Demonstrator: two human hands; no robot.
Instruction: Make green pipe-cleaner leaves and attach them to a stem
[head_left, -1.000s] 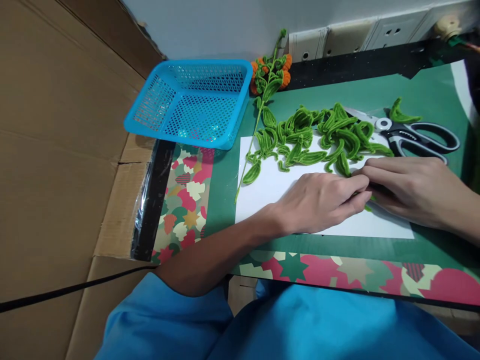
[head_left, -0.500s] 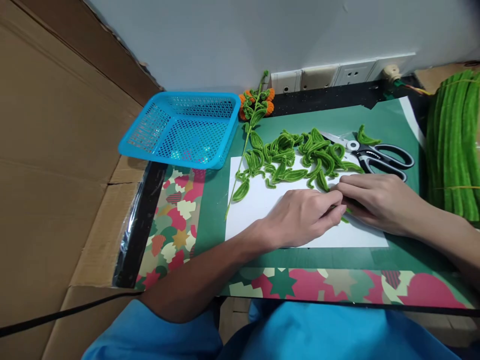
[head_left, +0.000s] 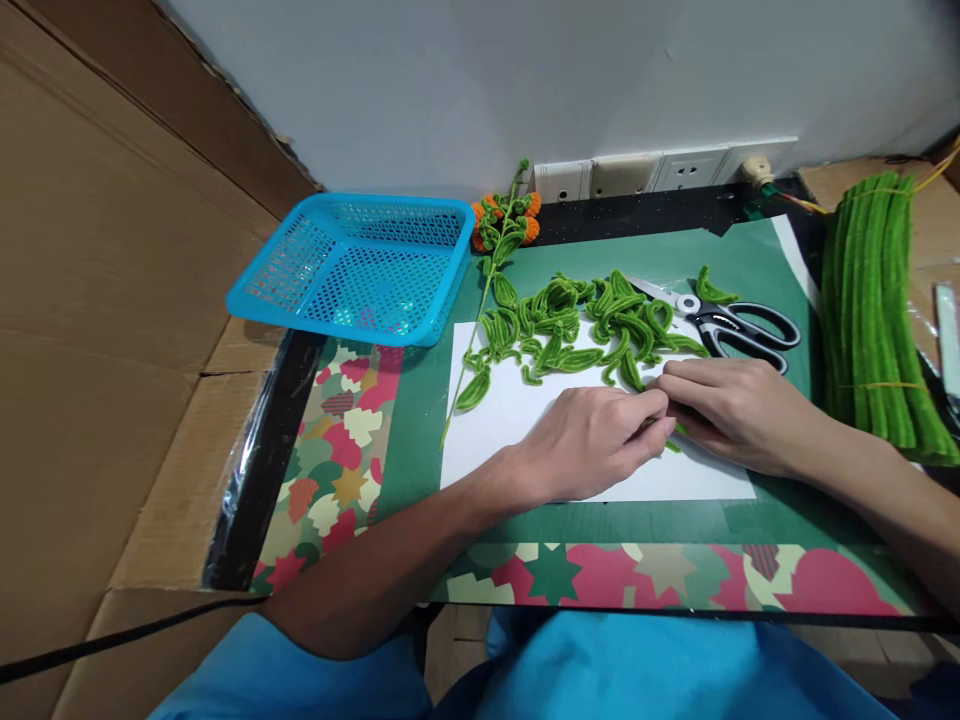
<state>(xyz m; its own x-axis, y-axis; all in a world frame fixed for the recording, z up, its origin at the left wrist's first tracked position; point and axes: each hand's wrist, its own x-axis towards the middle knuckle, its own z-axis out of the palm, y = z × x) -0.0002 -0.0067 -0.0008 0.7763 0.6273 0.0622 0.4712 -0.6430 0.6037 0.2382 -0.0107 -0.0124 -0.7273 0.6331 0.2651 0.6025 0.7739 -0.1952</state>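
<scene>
Over a white sheet of paper [head_left: 517, 430], my left hand [head_left: 600, 440] and my right hand [head_left: 727, 410] meet with their fingertips together. Both are closed on a green pipe cleaner piece [head_left: 673, 446], mostly hidden by the fingers; only a short end pokes out below. Just behind the hands lies a loose pile of green pipe cleaner leaves [head_left: 559, 320]. Black-handled scissors [head_left: 720, 318] rest beyond my right hand, blades partly beside the pile. A stem with orange flowers [head_left: 491, 270], made of pipe cleaners, lies at the pile's left.
A blue plastic basket [head_left: 360, 280] stands at the back left. To the right is a bundle of long green pipe cleaners [head_left: 874, 330]. Wall sockets [head_left: 622, 178] with a plug run along the back, and cardboard [head_left: 112, 330] walls off the left side.
The view has shifted slightly, so things appear a little lower and further left. My hands stay together on the green piece, with barely any movement of the fingers.
</scene>
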